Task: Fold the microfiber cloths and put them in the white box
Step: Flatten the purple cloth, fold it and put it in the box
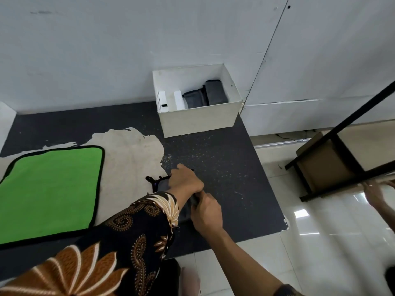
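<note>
Both grips on cloth: left hand, right hand

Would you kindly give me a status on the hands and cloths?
On grey cloth: right hand grips, left hand on top, grip unclear. In white box: folded grey cloths. Off left, green cloth flat, unfolded.

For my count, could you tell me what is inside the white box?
Two folded grey cloths and two white inserts; the front wall of the white box hides its floor.
</note>
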Action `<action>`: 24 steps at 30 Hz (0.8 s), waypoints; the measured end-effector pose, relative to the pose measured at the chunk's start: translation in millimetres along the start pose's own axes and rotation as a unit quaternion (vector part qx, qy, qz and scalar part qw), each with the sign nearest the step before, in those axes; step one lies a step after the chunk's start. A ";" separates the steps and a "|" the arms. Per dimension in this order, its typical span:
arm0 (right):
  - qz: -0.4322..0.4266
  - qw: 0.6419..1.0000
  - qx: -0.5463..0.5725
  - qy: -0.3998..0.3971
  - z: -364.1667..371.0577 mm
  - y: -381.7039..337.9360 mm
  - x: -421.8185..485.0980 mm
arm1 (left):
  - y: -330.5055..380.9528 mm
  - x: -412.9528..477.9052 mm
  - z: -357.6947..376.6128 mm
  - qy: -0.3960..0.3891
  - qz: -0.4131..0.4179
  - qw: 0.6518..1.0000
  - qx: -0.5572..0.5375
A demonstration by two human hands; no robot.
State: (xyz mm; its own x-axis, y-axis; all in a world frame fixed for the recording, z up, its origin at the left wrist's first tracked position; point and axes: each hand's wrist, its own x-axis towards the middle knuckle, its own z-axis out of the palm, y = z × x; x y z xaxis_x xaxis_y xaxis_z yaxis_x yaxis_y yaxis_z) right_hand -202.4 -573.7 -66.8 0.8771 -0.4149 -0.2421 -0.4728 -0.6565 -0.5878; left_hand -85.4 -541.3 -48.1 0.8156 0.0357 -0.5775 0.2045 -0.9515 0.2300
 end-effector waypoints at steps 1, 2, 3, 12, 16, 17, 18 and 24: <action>-0.003 1.000 0.002 0.003 0.5 0.3 -0.7 | 1.1 -1.0 1.3 0.010 -0.003 1.000 -0.001; -0.006 1.000 0.002 0.006 0.3 0.2 -1.6 | 2.0 -1.0 2.6 0.016 -0.005 1.000 -0.006; -0.010 1.000 0.000 0.008 -0.5 -0.4 -2.9 | 2.1 -0.5 4.1 0.022 -0.007 1.000 -0.013; -0.143 0.982 -0.094 0.082 2.8 -16.4 -22.7 | -27.5 10.9 -22.0 -0.014 0.009 0.992 -0.128; -0.205 0.969 -0.110 0.081 14.8 -24.4 -31.6 | -59.4 22.1 -31.6 -0.090 -0.013 0.937 -0.337; -0.221 0.966 -0.112 0.081 18.1 -26.6 -33.7 | -65.8 21.9 -35.4 -0.098 -0.020 0.930 -0.353; -0.235 0.962 -0.114 0.079 21.3 -28.8 -36.0 | -71.9 23.0 -38.0 -0.098 -0.020 0.927 -0.362; -0.291 0.948 -0.115 0.052 38.3 -37.4 -44.1 | -103.2 38.0 -44.3 -0.054 -0.034 0.942 -0.329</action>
State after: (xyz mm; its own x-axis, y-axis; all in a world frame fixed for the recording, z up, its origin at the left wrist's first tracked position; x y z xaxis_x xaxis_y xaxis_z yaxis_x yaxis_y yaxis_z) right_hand -220.1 -506.8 -63.7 0.9878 0.0081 0.1557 0.0724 -0.9082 -0.4122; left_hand -51.5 -428.2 -59.1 0.7354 0.0246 -0.6772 0.5753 -0.5507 0.6048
